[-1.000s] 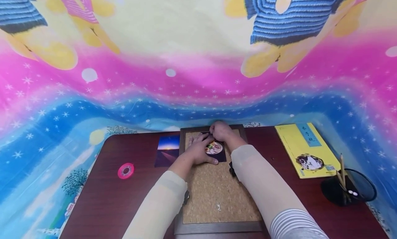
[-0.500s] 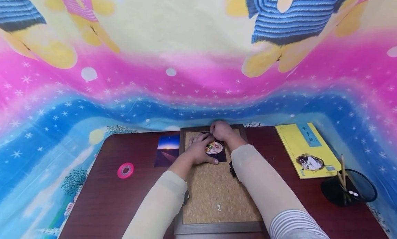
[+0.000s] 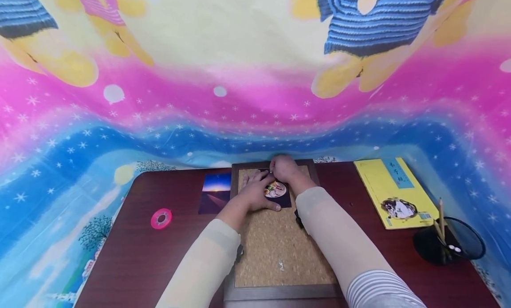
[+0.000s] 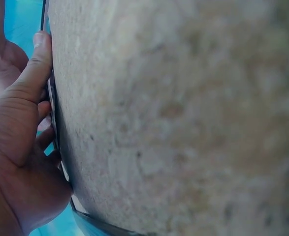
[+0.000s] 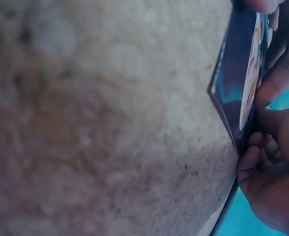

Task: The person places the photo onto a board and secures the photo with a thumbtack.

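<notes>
A dark card [image 3: 285,202] with a printed bowl of food lies near the top of a cork board [image 3: 275,246] in a dark wood frame. Across its left side my left hand [image 3: 255,195] rests with the fingers spread, thumb along the lower edge. My right hand [image 3: 285,169] has its fingers curled at the card's top edge, pinching something small and pale that is mostly hidden. In the right wrist view the right hand's curled fingers [image 5: 262,162] are right beside a corner of the card [image 5: 235,73]. The left thumb [image 4: 38,59] lies along the board in the left wrist view.
A sunset picture [image 3: 215,195] lies left of the board, and a pink tape roll [image 3: 161,219] farther left. Small clear pieces [image 3: 281,266] sit on the lower cork. On the right are a yellow book [image 3: 387,183] and a black pencil holder [image 3: 431,246] with pencils.
Both hands stay in place at the card. The right hand's fingertips shift only slightly, and the small pale thing there shows a little more.
</notes>
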`<state>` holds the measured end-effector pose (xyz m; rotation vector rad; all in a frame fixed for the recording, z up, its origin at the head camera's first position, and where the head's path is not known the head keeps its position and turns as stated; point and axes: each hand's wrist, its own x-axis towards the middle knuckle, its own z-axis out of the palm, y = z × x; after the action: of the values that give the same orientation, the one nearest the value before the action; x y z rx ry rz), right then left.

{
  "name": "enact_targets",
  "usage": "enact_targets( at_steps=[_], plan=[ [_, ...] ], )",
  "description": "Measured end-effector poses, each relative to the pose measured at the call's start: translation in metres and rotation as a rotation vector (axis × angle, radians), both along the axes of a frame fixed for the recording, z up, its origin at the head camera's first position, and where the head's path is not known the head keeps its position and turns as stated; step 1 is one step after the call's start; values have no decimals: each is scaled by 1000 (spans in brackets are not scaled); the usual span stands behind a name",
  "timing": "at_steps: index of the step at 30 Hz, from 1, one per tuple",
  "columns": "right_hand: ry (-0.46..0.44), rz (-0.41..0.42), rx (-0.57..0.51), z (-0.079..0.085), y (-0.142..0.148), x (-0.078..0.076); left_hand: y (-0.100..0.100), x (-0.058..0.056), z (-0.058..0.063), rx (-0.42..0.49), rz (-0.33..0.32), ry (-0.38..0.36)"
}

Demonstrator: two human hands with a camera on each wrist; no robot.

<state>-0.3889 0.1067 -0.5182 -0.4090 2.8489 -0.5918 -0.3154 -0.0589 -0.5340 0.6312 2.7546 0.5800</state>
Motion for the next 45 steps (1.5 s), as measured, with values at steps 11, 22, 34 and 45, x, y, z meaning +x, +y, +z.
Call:
enact_targets(
  at_steps=[11,22,34,45],
  plan=[
    [15,-20,-35,-7,5,3,-3,6,3,-13,-58,15],
    [116,-2,-239,-11,31,9,-5,9,3,19,-84,62],
    [133,-13,-267,-2,62,24,-4,12,2,-3,-76,97],
    [157,-32,-309,1,80,43,-10,15,3,16,-71,100]
  ],
)
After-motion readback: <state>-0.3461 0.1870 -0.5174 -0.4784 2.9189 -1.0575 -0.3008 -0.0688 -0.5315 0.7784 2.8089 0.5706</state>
